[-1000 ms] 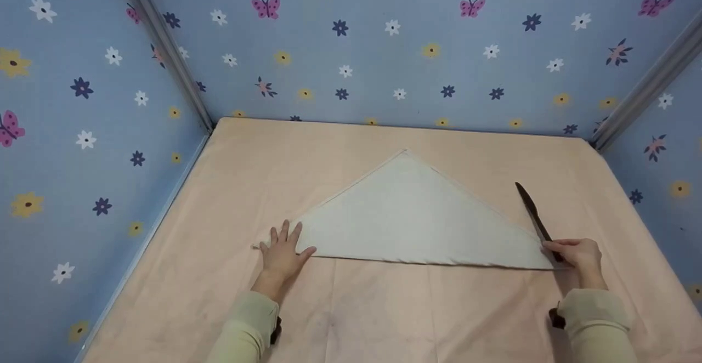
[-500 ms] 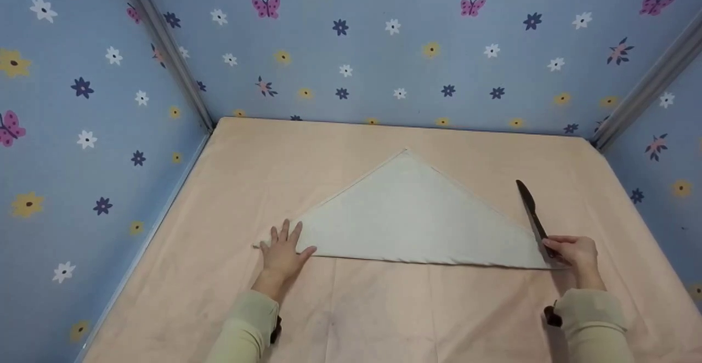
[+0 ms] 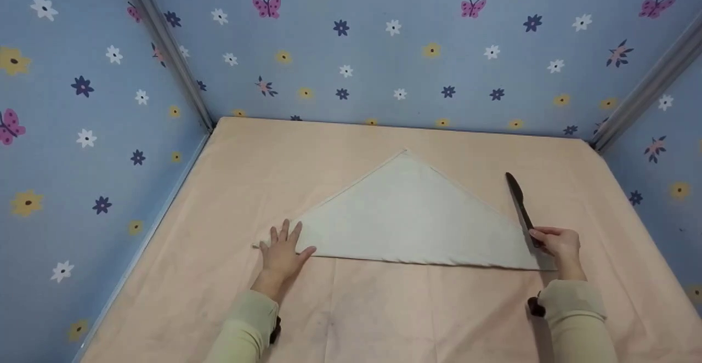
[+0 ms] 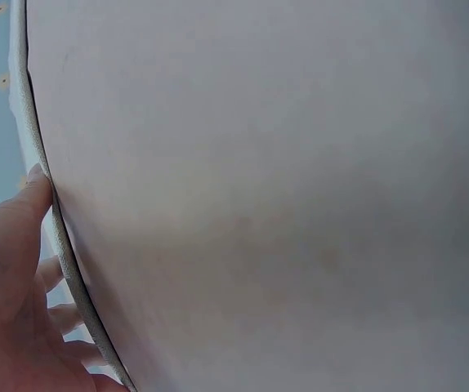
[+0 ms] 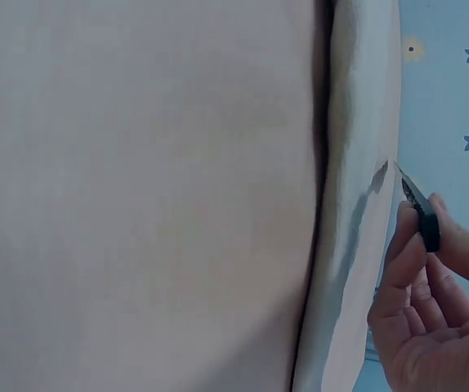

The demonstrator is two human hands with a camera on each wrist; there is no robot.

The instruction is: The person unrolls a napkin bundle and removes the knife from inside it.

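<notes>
A pale cloth (image 3: 408, 215) folded into a triangle lies flat, its long folded edge toward me and its point toward the back wall. My left hand (image 3: 282, 254) rests on its left corner with the fingers spread. In the left wrist view the thumb (image 4: 32, 200) lies at the folded edge. Above the cloth's right side, my right hand (image 3: 560, 244) pinches a dark knife (image 3: 518, 198) by the handle, the blade pointing away from me. The right wrist view shows the knife (image 5: 418, 214) between thumb and fingers, its shadow falling on the cloth (image 5: 365, 147).
A peach tablecloth (image 3: 247, 154) covers the table under everything and has some creases near the front. Blue panels (image 3: 373, 39) printed with flowers and butterflies stand at the back and both sides, with grey posts (image 3: 175, 61) at the corners.
My right hand has moved left and slightly away from me with the knife, from the cloth's right corner inward. The left hand and the cloth stay where they were.
</notes>
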